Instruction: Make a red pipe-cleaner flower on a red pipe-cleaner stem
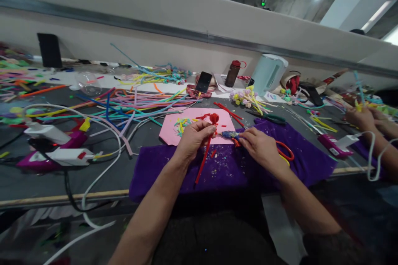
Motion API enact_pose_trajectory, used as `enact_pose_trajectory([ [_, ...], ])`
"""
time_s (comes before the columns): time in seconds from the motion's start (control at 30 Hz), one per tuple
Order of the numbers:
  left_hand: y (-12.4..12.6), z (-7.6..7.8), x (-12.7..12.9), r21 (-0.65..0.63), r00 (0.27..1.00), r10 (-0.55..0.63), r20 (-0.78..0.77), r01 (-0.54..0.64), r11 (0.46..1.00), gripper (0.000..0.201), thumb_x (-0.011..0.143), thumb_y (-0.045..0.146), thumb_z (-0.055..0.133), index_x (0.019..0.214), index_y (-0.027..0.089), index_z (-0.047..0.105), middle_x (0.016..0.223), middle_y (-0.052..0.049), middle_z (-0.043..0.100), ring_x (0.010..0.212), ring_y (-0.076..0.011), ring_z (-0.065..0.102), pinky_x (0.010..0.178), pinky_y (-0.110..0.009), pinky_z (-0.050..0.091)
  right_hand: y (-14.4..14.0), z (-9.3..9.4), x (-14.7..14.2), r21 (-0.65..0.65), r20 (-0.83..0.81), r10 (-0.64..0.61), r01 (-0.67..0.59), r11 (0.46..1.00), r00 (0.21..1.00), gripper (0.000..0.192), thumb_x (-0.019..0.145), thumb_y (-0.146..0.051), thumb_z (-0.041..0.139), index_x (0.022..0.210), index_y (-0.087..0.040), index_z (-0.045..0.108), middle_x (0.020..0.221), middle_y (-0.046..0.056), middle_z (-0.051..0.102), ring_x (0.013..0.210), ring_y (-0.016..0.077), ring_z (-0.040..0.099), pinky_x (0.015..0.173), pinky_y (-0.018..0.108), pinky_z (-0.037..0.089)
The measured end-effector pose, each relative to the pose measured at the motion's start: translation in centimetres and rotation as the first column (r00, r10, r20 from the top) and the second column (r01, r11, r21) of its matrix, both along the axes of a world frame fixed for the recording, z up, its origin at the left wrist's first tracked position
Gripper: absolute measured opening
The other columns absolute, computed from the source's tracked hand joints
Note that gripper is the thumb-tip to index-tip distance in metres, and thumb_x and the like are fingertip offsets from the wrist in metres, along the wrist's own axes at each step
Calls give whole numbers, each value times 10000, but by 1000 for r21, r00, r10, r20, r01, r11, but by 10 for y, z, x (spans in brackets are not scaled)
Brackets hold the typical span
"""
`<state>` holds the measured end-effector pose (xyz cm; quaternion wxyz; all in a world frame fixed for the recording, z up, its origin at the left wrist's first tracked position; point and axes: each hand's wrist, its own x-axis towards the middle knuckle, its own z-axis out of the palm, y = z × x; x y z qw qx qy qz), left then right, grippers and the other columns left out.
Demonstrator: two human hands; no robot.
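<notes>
Between the fingertips of my left hand (pixel 195 138) is a red pipe cleaner flower (pixel 214 119), its bloom on top and its red stem (pixel 202 165) hanging down toward the cloth. My right hand (pixel 259 147) grips a blue glue gun (pixel 229 134), whose narrow nozzle points left and is close to the flower just under the bloom. Whether the nozzle touches it, I cannot tell. Beneath the hands lies a pink sheet (pixel 169 126) with a small pile of cut yellow, green and white bits (pixel 180 127) and some red pieces. Red-handled scissors (pixel 287 151) lie partly hidden behind my right hand.
A purple cloth (pixel 155 174) with scraps covers the table's front. Red pipe cleaners (pixel 230 112) and many coloured ones (pixel 149 101) lie behind. A phone (pixel 204 82), bottle (pixel 233 73) and power strips (pixel 56 149) with cables stand around. At right are another person's hands (pixel 363 118).
</notes>
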<state>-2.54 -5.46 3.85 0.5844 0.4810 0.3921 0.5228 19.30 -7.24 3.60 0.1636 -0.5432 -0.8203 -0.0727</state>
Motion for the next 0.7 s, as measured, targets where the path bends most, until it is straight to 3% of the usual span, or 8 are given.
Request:
enact_pose_trajectory([
  [0.13,-1,3,-2,3,1000,17,23,-17,1000,247,634,350,671,611,145,536,482,51,505,351,-22,329,352,-165,208,42,23,-23,-87,100,235,-227,970,967,316,891,-355,379,922,-221,663,997,56,610,940,166,525,804,262,360],
  [0.23,-1,3,-3,2,1000,11,25,-11,1000,239,636,343,671,619,142,544,480,50,505,354,-22,329,351,-164,202,71,26,-45,-212,206,255,-211,954,945,400,862,-448,391,844,-175,682,983,96,613,910,188,535,779,267,361],
  [0.33,-1,2,-3,-6,999,-3,43,3,1000,230,637,336,674,647,143,548,492,47,519,353,-19,323,353,-161,196,86,17,-64,-285,273,175,-94,954,946,457,793,-531,441,820,-138,673,953,140,619,865,220,553,699,274,374],
  [0.43,0,0,-4,8,998,-23,55,23,1000,236,631,334,678,648,146,538,498,43,527,356,-22,343,356,-161,192,89,6,-74,-297,245,129,-52,953,961,420,702,-520,555,823,-134,667,865,145,633,810,236,567,627,269,367],
  [0.7,-1,2,-5,50,998,-47,50,44,998,261,633,360,672,639,141,529,532,24,560,356,-28,359,357,-170,194,94,-1,-74,-294,40,252,-230,928,967,265,763,-382,521,721,-170,675,651,15,612,609,125,532,511,209,307],
])
